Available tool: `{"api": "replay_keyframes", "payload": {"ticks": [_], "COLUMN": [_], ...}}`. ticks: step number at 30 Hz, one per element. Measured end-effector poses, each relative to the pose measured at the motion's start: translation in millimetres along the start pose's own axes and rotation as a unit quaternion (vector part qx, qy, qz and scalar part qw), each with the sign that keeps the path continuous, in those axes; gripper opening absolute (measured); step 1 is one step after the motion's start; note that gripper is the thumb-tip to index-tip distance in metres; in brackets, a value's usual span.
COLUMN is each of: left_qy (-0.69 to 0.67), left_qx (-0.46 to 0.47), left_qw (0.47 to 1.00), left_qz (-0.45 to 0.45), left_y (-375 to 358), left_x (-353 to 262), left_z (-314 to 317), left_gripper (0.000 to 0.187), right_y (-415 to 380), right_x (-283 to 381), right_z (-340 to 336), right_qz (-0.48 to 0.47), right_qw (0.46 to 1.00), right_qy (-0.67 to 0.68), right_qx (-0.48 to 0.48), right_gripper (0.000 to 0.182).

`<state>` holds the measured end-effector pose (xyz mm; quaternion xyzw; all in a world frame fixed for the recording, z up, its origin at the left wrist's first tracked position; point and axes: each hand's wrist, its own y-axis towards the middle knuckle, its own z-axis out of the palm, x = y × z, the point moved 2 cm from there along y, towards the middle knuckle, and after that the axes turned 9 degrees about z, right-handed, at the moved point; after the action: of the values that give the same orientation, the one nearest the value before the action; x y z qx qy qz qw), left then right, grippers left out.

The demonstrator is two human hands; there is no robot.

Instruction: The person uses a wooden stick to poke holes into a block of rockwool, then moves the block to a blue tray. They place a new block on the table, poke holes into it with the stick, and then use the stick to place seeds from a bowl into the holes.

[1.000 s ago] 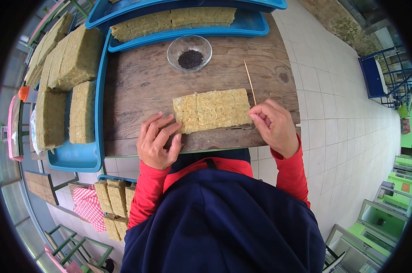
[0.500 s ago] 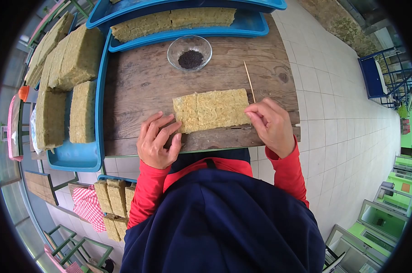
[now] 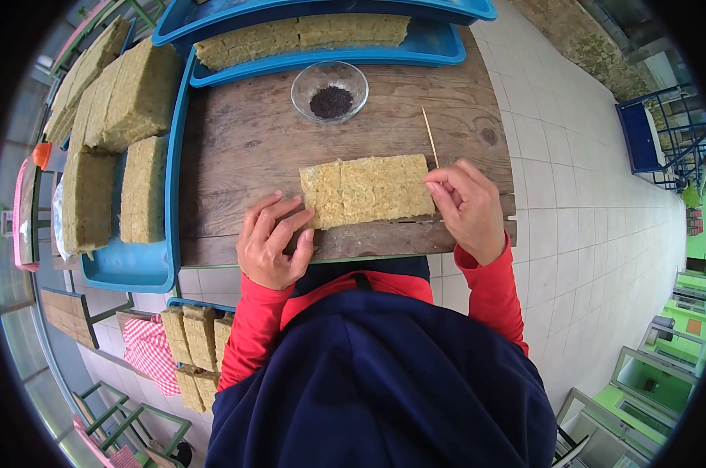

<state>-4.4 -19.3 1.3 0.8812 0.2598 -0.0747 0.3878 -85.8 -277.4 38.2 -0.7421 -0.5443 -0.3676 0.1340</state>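
Note:
A yellowish, fibrous, rockwool-like slab [image 3: 368,189], scored into blocks, lies on the wooden table near its front edge. My left hand [image 3: 275,242] is at the slab's left end, fingers spread, fingertips against its side. At the opposite end, my right hand [image 3: 471,204] has its thumb and index finger pinched together by the slab's edge. Whatever is between these fingertips is hidden or too small to name. A thin wooden stick [image 3: 429,134] runs up from beside the right hand; its lower end is covered by the fingers. Behind the slab stands a glass bowl [image 3: 297,95] with small dark grains [image 3: 331,102].
Blue trays [image 3: 175,195] with more fibrous slabs [image 3: 142,93] stand at the left, and another blue tray [image 3: 439,48] is at the back. Below left are further blocks [image 3: 201,335] and a checkered cloth [image 3: 150,355]. Tiled floor [image 3: 571,195] borders the table's right edge.
The view has shifted slightly. My right fingertips have moved a little up along the slab's right end. My left hand stays in place.

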Motion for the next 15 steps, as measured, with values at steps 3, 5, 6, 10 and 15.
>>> {"api": "replay_keyframes", "payload": {"ticks": [3, 5, 6, 10, 15], "left_qy": [0.000, 0.000, -0.001, -0.002, -0.003], "left_qx": [-0.001, 0.000, 0.000, 0.002, 0.001], "left_qw": [1.000, 1.000, 1.000, 1.000, 1.000], "left_qz": [0.000, 0.000, -0.001, -0.003, -0.003], "left_y": [0, 0, 0, 0, 0], "left_x": [0, 0, 0, 0, 0], "left_z": [0, 0, 0, 0, 0], "left_gripper": [0.020, 0.020, 0.020, 0.021, 0.021], "right_y": [6, 8, 9, 9, 9], "right_x": [-4, -5, -5, -4, -3], "right_z": [9, 12, 13, 14, 12], "right_qz": [-0.036, -0.038, -0.039, -0.048, -0.055], "right_qw": [0.999, 0.999, 0.999, 0.998, 0.997], "right_qy": [-0.016, -0.019, -0.022, -0.037, -0.049], "right_qx": [-0.015, -0.016, -0.017, -0.020, -0.028], "right_gripper": [0.004, 0.004, 0.004, 0.004, 0.003]}}
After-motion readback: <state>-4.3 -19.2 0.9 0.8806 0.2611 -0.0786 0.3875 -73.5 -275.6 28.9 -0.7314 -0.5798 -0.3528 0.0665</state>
